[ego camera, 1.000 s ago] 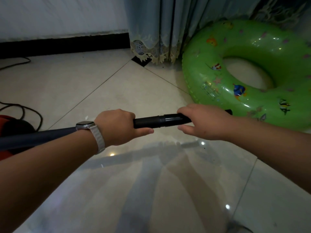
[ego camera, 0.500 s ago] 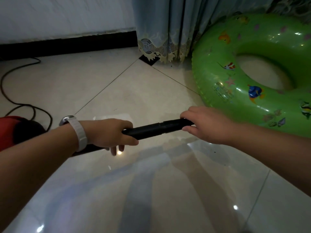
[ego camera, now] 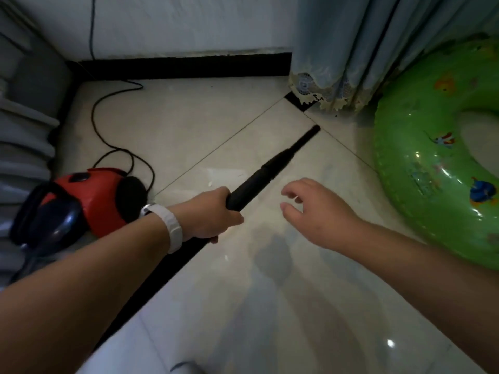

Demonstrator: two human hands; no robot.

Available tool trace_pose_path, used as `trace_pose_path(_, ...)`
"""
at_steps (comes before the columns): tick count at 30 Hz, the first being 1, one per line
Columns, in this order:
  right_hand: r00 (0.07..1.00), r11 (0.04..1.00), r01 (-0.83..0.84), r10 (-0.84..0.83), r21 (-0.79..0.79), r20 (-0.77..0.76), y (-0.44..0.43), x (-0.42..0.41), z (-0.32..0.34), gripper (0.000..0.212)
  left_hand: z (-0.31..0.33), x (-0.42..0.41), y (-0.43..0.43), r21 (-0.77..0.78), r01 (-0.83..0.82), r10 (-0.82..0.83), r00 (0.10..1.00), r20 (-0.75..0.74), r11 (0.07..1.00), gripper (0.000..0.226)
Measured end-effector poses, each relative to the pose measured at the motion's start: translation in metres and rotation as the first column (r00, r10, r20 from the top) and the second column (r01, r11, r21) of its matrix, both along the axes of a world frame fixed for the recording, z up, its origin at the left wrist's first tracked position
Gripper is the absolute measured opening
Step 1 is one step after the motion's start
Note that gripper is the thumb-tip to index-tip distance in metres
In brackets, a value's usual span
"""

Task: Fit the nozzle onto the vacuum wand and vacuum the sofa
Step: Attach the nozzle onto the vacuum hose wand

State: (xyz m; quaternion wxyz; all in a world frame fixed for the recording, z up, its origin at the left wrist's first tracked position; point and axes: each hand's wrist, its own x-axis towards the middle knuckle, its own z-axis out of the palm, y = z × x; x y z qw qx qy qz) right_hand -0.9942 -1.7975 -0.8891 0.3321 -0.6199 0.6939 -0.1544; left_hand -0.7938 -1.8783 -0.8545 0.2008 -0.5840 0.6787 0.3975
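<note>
Left hand [ego camera: 213, 214] is wrapped round the wand [ego camera: 252, 183] mid-frame. The tube runs diagonally from lower left up to centre. Nozzle [ego camera: 299, 144] looks seated on the far end, with its tip toward the curtain [ego camera: 351, 63], upper centre. Right hand [ego camera: 316, 214] is free, fingers loosely curled, just right of the tube and not touching. Wand reads as rigid, light, smooth plastic and makes a long lever, so the tip will swing. Grip the thick section behind the joint, not the nozzle, which is probably a friction fit and could pull off. Vacuum body [ego camera: 94, 195] sits at left.

Two hands [ego camera: 213, 214] [ego camera: 318, 211], one wand [ego camera: 259, 176], one vacuum cleaner [ego camera: 94, 195], one swim ring [ego camera: 405, 163].
</note>
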Motion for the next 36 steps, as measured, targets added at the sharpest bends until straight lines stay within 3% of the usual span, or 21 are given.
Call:
trace_pose_path(3,0.98,0.991,0.073,-0.093,0.116,0.177,0.013,0.044,0.042,0.026,0.033,0.012,0.002,-0.016,-0.246,0.243,0.966,-0.089,0.969,0.027)
trace_pose_path(6,0.922,0.96,0.108,-0.194,0.259,0.335,0.023,0.084,0.088,0.021,0.073,0.023,0.003,0.005,-0.463,0.453,0.866,-0.211,0.886,0.028)
trace_pose_path(11,0.828,0.906,0.089,-0.299,0.414,0.475,0.03,0.137,0.152,0.034,0.141,0.045,-0.005,0.001,-0.666,0.617,0.69,-0.379,0.746,0.027)
trace_pose_path(15,0.783,0.86,0.025,-0.333,0.509,0.525,0.035,0.179,0.195,0.042,0.19,0.065,-0.013,0.061,-0.823,0.732,0.465,-0.498,0.565,0.014)
trace_pose_path(19,0.822,0.864,0.036,-0.311,0.502,0.478,0.035,0.205,0.222,0.03,0.216,0.097,-0.015,0.164,-0.934,0.806,0.173,-0.565,0.316,0.012)
trace_pose_path(23,0.922,0.819,-0.117,-0.121,0.561,0.369,0.034,0.217,0.23,0.024,0.233,0.144,-0.003,0.278,-0.957,0.819,-0.095,-0.566,0.081,0.021)
trace_pose_path(26,0.928,0.752,-0.272,0.04,0.601,0.37,0.032,0.231,0.238,0.018,0.239,0.188,0.024,0.347,-0.937,0.812,-0.236,-0.533,-0.044,0.021)
trace_pose_path(30,0.931,0.758,-0.33,0.165,0.562,0.324,0.028,0.273,0.252,0.016,0.246,0.254,0.045,0.453,-0.86,0.755,-0.455,-0.471,-0.236,0.013)
trace_pose_path(36,0.914,0.764,-0.4,0.291,0.506,0.284,-0.002,0.351,0.264,0.023,0.259,0.337,0.033,0.556,-0.733,0.62,-0.656,-0.429,-0.391,0.014)
